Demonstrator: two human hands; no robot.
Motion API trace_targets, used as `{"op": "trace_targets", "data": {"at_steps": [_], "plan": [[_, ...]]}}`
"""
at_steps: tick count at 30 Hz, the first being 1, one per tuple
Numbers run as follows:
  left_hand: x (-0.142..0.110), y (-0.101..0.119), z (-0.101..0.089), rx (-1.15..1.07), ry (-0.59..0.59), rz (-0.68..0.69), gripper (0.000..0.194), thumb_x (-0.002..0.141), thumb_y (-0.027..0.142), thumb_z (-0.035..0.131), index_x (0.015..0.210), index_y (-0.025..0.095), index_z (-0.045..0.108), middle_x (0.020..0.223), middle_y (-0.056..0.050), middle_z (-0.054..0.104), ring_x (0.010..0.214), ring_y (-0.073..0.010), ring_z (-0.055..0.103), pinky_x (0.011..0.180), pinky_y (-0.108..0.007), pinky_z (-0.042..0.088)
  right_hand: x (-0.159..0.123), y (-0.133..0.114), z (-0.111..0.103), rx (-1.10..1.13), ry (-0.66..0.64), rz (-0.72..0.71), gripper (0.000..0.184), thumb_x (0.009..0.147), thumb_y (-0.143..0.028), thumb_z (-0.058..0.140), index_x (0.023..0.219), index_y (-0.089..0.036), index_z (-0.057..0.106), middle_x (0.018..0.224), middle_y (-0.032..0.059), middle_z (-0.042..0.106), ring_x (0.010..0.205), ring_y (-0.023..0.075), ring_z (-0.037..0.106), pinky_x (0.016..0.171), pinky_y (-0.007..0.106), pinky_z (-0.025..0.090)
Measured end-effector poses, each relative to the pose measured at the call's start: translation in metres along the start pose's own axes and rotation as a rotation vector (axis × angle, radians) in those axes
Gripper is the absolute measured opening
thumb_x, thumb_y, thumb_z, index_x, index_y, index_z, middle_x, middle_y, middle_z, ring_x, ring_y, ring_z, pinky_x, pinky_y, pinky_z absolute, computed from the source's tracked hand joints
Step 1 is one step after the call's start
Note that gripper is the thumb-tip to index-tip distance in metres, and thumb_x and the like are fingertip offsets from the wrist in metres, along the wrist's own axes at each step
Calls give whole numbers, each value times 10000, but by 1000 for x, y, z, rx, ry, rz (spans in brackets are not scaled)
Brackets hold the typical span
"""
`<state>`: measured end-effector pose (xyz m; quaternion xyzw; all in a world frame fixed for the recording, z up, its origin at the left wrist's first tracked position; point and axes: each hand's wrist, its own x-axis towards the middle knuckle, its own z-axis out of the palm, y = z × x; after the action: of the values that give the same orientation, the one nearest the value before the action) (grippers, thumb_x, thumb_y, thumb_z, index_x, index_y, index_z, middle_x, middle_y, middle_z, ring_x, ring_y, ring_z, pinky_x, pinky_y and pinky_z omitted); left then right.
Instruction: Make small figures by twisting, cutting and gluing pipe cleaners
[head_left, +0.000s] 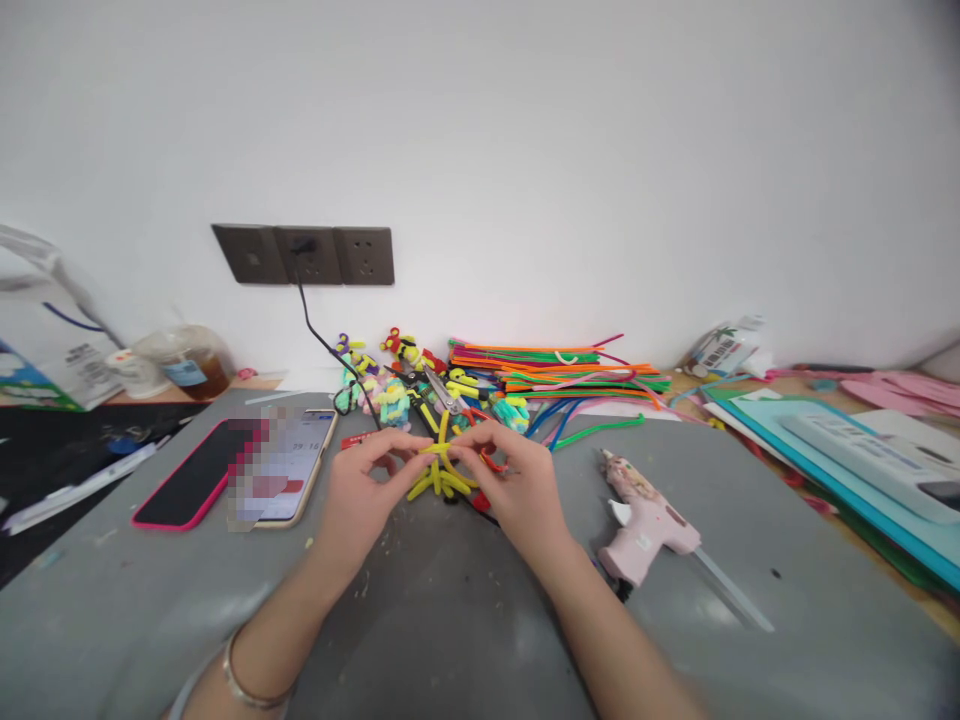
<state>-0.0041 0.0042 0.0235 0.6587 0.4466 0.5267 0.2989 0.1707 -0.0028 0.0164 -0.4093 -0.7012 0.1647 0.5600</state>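
- Head view, far left: white bag (75, 335), then lidded cup (199, 372) with brown drink, near the back of the table. A knock to the cup could spill liquid toward the phones.
- Pink-edged phone (180, 478), dark screen, and lit phone (304, 470) lie just beside each other on the grey tabletop (450, 620), left of the working area. A sweeping left forearm could shove them.
- Wall socket panel (304, 255) above; black cord (311, 320) drops from it and runs behind the hands. Risk: a snag if a wrist hooks it. Far end not traceable.
- Left hand (367, 478): thumb and fingertips pinched on the yellow fuzzy piece (436, 480).
- Small fuzzy figures (386, 395) heaped behind; loose strands there could tangle with the piece.
- Yellow piece sits between both hands, centre, strands splayed downward. Uneven pull from the two sides could probably bend a strand askew or work the middle loose.
- Metal-bladed tool (441, 388) lies among the figures, just beyond the fingers; a careless reach might meet its edge.
- Right hand (517, 485): likewise pinching the piece, thumb and fingertips closed.
- Coloured stems (555, 370) bundled behind; could scatter if brushed.
- Pink glue gun (641, 515) on its side, glue stick (735, 590) protruding. Heat unknown; if hot, a bumped nozzle could burn or smear.
- Far right: blue folders (832, 460), well apart.
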Motion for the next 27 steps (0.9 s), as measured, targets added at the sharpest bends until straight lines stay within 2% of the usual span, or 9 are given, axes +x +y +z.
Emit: {"op": "trace_targets", "data": {"at_steps": [7,13,17,18,21,24,27], "plan": [[0,2,-2,-100,-44,-88,102,744,276,778,788,188,750,736,-11,726,643,-130,632,573,-196,494,3,-1,-5,58,3,18,124,885,-180,641,768,-201,674,695,8,717,603,137,616,571,232,474],[-2,-1,2,-374,-149,-228,189,688,270,843,808,176,732,787,-29,711,714,-146,636,623,-213,514,2,-3,-4,107,-78,-18,110,898,-183,642,794,-202,669,728,12,707,635,134,621,606,235,478],[-2,-5,4,-506,-117,-297,173,706,293,850,768,180,735,716,2,665,626,-102,571,573,-186,463,1,-3,-3,148,-158,-5,40,912,-205,629,885,-206,657,807,23,709,694,144,636,660,249,494],[-2,-6,4,-531,-97,-305,172,704,297,855,763,184,739,725,5,663,641,-100,571,586,-184,464,1,-2,-2,156,-171,12,37,918,-209,619,938,-207,650,841,26,711,712,147,641,676,254,498],[0,-8,2,-577,-37,-286,179,671,291,883,725,190,746,854,-12,697,804,-122,620,678,-183,490,-1,6,2,167,-191,94,183,935,-194,581,1117,-204,592,915,36,706,750,153,650,706,266,508],[2,-9,0,-573,-27,-300,167,685,306,878,723,195,758,960,-35,739,913,-148,648,755,-201,508,-3,16,6,31,-258,136,191,912,-121,570,1085,-199,595,941,49,693,804,176,649,771,304,516],[3,-9,0,-525,-27,-353,185,719,368,854,788,209,789,906,-37,768,797,-132,647,736,-213,514,-6,24,10,-162,-365,80,202,869,-51,601,1003,-196,642,1013,80,688,957,229,634,887,373,502]]}}
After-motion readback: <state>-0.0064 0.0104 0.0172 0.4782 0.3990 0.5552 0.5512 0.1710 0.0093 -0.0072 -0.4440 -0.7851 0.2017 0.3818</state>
